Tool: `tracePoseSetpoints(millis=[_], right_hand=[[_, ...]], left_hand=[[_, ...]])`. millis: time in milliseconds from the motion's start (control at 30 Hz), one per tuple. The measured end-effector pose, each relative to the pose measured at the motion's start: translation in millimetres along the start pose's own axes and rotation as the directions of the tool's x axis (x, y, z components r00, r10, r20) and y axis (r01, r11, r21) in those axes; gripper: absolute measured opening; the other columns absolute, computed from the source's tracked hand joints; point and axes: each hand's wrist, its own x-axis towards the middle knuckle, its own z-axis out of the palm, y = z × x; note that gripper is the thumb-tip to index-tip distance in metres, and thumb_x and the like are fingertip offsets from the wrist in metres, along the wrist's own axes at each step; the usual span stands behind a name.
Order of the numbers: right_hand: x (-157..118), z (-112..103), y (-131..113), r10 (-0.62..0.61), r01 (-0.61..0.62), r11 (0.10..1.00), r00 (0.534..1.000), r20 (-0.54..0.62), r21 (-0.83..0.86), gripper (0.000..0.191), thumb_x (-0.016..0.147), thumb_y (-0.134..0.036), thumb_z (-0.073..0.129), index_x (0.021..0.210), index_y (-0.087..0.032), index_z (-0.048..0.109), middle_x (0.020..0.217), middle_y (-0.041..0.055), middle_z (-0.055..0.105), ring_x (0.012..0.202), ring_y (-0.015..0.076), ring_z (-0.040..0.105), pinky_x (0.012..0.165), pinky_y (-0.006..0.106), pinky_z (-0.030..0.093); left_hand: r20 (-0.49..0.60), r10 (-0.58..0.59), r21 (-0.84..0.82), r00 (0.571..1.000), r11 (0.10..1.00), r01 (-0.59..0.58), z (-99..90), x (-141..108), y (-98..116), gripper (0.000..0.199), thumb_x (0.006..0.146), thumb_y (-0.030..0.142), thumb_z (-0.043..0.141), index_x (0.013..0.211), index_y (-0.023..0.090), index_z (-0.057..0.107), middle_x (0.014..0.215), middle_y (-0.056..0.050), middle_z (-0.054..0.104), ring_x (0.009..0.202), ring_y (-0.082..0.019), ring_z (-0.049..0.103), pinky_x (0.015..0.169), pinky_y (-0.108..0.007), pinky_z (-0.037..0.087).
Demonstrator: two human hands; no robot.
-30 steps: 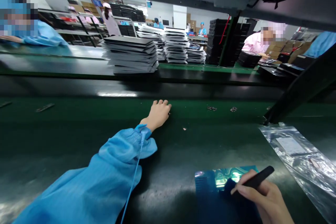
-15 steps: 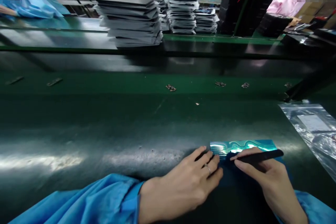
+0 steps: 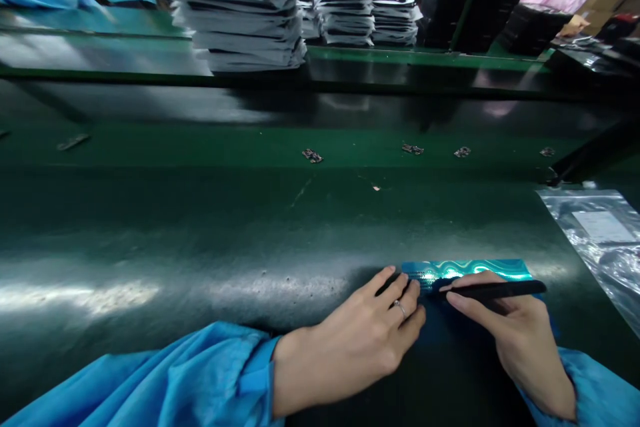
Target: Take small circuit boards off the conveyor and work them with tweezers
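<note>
A shiny blue-green film sheet (image 3: 510, 269) lies on the dark green table, with rows of tiny marks near its left end. My left hand (image 3: 357, 333) rests with fingers stretched out, its fingertips on the sheet's left edge; a ring is on one finger. In a pen-like grip, my right hand (image 3: 520, 327) is closed on slim black tweezers (image 3: 515, 289), whose rear end points right. Their tip reaches left over the sheet near my left fingertips, too dark and small to make out what it touches.
Several small metallic parts (image 3: 313, 155) lie along a green strip beyond the table (image 3: 175, 213). A clear plastic bag (image 3: 605, 240) with a white label sits at right. Tall stacks of wrapped flat items (image 3: 240, 20) stand behind; other people in blue and pink are further back.
The camera view has shifted slightly, so the background sits higher. Both hands keep nearly the same place on the sheet, and the tweezers stay in my right hand.
</note>
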Motion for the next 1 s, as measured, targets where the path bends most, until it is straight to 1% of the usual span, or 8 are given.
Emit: tracePoseSetpoints(millis=[167,300,500,633,767,833,933,1000], right_hand=[[1,-2,1,-0.012,0.012,1.0,1.0,0.014,-0.01,0.009,0.071,-0.031,0.073,0.076,-0.025,0.07,0.079,0.0,0.066,0.08,0.021,0.059,0.069,0.027,0.045],[3,-3,3,0.017,-0.017,1.0,1.0,0.002,0.011,0.01,0.068,-0.032,0.075,0.074,-0.025,0.071,0.078,-0.0001,0.066,0.079,0.0199,0.059,0.068,0.025,0.046],[6,0,-3,0.12,-0.116,0.982,0.993,-0.014,0.15,0.014,0.061,-0.031,0.078,0.067,-0.021,0.07,0.072,0.0015,0.065,0.075,0.0201,0.058,0.067,0.026,0.044],[7,-5,-12,0.134,-0.128,0.973,0.991,-0.021,0.191,0.013,0.062,-0.03,0.076,0.065,-0.02,0.07,0.071,0.0034,0.064,0.074,0.0211,0.057,0.068,0.028,0.043],[9,-25,-16,0.095,-0.084,0.987,0.992,-0.077,0.137,0.015,0.062,-0.035,0.076,0.064,-0.021,0.071,0.073,0.0045,0.064,0.077,0.0242,0.055,0.07,0.031,0.043],[11,-38,-12,0.075,-0.062,0.991,0.991,-0.11,0.12,0.017,0.061,-0.037,0.077,0.065,-0.022,0.071,0.075,0.0045,0.063,0.08,0.0251,0.055,0.07,0.031,0.044],[15,-53,-1,0.115,-0.107,0.988,0.991,-0.064,0.11,0.019,0.064,-0.04,0.075,0.068,-0.022,0.072,0.08,0.0049,0.063,0.082,0.0261,0.054,0.071,0.03,0.046],[16,-58,7,0.15,-0.146,0.983,0.988,-0.024,0.112,0.023,0.065,-0.043,0.074,0.068,-0.02,0.071,0.081,0.0059,0.063,0.082,0.0272,0.054,0.07,0.031,0.047]], left_hand=[[0.011,0.003,-0.022,1.0,1.0,-0.003,2.7,-1,0,0.035,0.09,0.012,0.033,0.12,0.008,0.048,0.122,-0.015,0.052,0.115,-0.027,0.047,0.099,-0.044,0.035],[0.012,0.008,-0.024,1.0,1.0,-0.007,2.5,-1,0,0.035,0.09,0.013,0.033,0.121,0.008,0.048,0.122,-0.015,0.051,0.115,-0.027,0.046,0.099,-0.045,0.035],[-0.006,0.005,-0.044,1.0,0.999,-0.005,-0.2,-1,-1,0.034,0.09,0.011,0.033,0.119,0.008,0.05,0.121,-0.015,0.052,0.114,-0.026,0.047,0.099,-0.044,0.034],[-0.003,-0.004,-0.102,1.0,0.995,0.004,1.9,2,-6,0.03,0.09,0.017,0.038,0.114,0.011,0.053,0.118,-0.013,0.054,0.11,-0.024,0.049,0.1,-0.044,0.032],[-0.024,-0.1,-0.098,0.995,0.99,0.097,8.4,16,-27,0.025,0.088,0.016,0.041,0.106,0.011,0.057,0.11,-0.011,0.058,0.1,-0.022,0.053,0.099,-0.044,0.032],[0.007,-0.161,-0.056,0.987,0.985,0.161,11.3,26,-44,0.025,0.089,0.016,0.04,0.105,0.011,0.058,0.108,-0.011,0.059,0.1,-0.022,0.053,0.098,-0.044,0.031],[0.09,-0.257,-0.019,0.962,0.966,0.26,13.7,43,-74,0.025,0.091,0.017,0.038,0.104,0.012,0.059,0.105,-0.009,0.06,0.1,-0.02,0.053,0.098,-0.04,0.029],[0.11,-0.317,0.002,0.942,0.948,0.319,14.6,56,-94,0.025,0.092,0.018,0.037,0.102,0.014,0.06,0.103,-0.008,0.06,0.097,-0.019,0.053,0.095,-0.037,0.031]])
